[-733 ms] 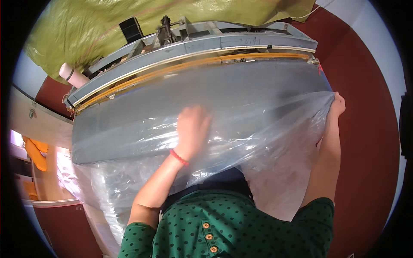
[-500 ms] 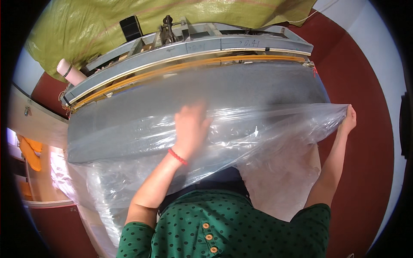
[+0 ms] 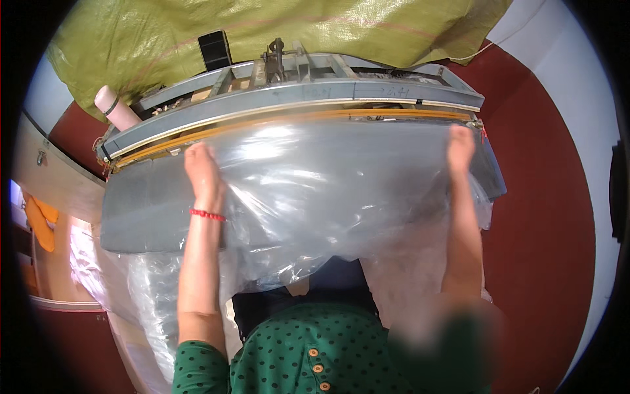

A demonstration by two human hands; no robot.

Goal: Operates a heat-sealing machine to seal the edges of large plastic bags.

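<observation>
A clear plastic sheet is stretched between my two hands over a dark grey flat surface. Near the far left of that surface, my left hand is closed on one part of the sheet's far edge; a red beaded bracelet circles the wrist. My right hand, also closed, grips the sheet at the far right. Between them the plastic is fairly taut and shiny, while its near side hangs in loose folds toward my lap.
A grey metal frame with orange strips runs along the far side. On it are a pink roll and a black phone-like object. Green-yellow woven sheeting hangs behind. Crumpled plastic lies at left; red floor is at right.
My left hand has gone from mid-surface to the far left and now grips the sheet. My right hand has moved inward and farther away, bringing the plastic up over the grey surface.
</observation>
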